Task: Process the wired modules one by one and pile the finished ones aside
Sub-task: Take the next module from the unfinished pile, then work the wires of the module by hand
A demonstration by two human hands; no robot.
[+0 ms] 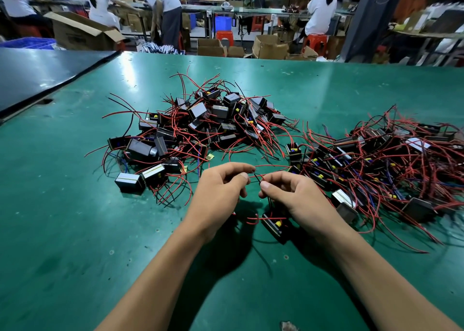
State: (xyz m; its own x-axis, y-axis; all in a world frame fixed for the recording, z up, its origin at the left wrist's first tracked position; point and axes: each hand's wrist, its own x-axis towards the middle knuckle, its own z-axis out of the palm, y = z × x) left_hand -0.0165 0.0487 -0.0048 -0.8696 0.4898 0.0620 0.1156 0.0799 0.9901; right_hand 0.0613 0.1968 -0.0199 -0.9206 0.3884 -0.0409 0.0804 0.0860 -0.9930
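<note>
The left forearm [155, 268] and the right forearm [364, 260] reach in from the lower edge over the green desk [75, 217], converging toward its middle. The left hand [221, 187] has its fingers curled, the grip of thumb and forefinger pinching a red wire [272, 166] that arcs away to the right. The right hand [293, 195] is likewise curled, its grip pressed together on thin wire ends [259, 177] just beside the left fingertips; whether both hands hold the same lead cannot be told. The module in work [275, 226], a small black block with a yellow part, sits tilted directly beneath the right hand, partly hidden by the wrist; whether it rests on the desk or hangs just above it cannot be told. Red leads run from it up toward the fingers. Beyond the hands, slightly left, the centre pile [200, 122] is a heap of black modules with tangled red and black wires; a few single modules lie at its near-left fringe. To the right, the right pile [371, 160] is a flatter spread of similar modules, many showing yellow parts, its nearest pieces just beside the right hand. A dark panel [37, 74] overlaps the desk's far-left corner. Background: people in white tops [321, 11], open cardboard boxes [82, 31], red stools [224, 38].
</note>
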